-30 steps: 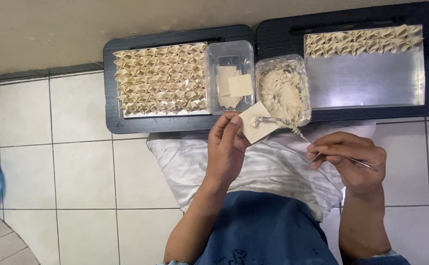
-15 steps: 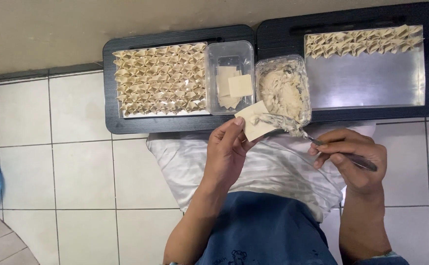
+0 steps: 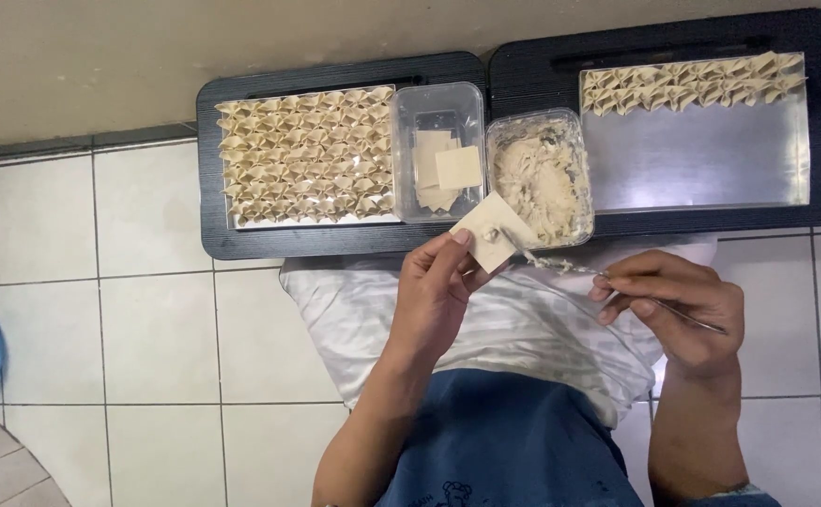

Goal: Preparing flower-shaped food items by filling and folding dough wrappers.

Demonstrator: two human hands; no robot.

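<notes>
The left hand (image 3: 434, 300) is closed in a pinch on a square dough wrapper (image 3: 491, 232), holding it by its lower corner with a small dab of filling at its middle; the right hand (image 3: 681, 305) is curled shut around a thin metal utensil (image 3: 607, 282), whose smeared tip reaches toward the wrapper and stops just beside it; under both hands lies a striped white cloth (image 3: 514, 333) over the lap; just beyond the wrapper stands a clear tub of pale filling (image 3: 542, 178), and beside that, beyond the left hand, a clear tub of flat wrappers (image 3: 438, 155); further left a tray (image 3: 213, 216) is packed with folded dumplings (image 3: 307, 155); beyond the right hand a steel tray (image 3: 701, 160) carries a single band of dumplings along its far edge; all rest on a white tiled floor (image 3: 100, 319).
</notes>
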